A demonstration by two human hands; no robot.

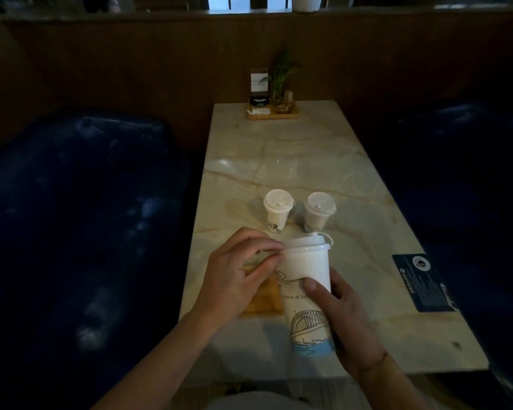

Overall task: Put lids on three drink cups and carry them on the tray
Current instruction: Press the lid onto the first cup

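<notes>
Though tapered, smooth paper cup (305, 279).

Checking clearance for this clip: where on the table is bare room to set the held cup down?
Bare marble lies between the two lidded cups and the far wooden caddy, and right of the held cup up to the dark card. Crowded: near edge, both hands over the wooden tray.

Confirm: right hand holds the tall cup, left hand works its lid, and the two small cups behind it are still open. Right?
Not quite. In the head view both small cups, the left one and the right one, already have lids. The right hand does hold the tall cup, and the left hand works its lid.
</notes>
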